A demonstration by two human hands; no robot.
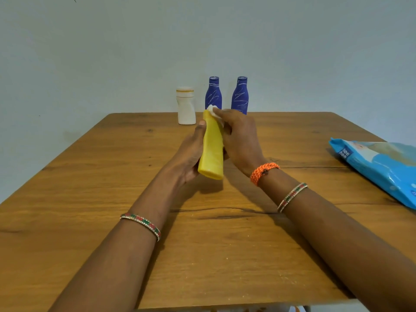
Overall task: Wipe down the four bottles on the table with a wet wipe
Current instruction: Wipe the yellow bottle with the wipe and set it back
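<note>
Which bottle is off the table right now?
The yellow bottle, held in both hands; the white one and both blue ones stand at the far edge.

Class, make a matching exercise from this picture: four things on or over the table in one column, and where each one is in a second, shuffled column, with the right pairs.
Things:
1. yellow bottle
2. white bottle
3. wet wipe
4. wipes pack

Places:
A. lying at the table's right edge
B. held in the left hand
C. standing at the far edge, left of the two blue bottles
D. pressed on the bottle's top by the right hand

Pairs: 1-B, 2-C, 3-D, 4-A
</note>
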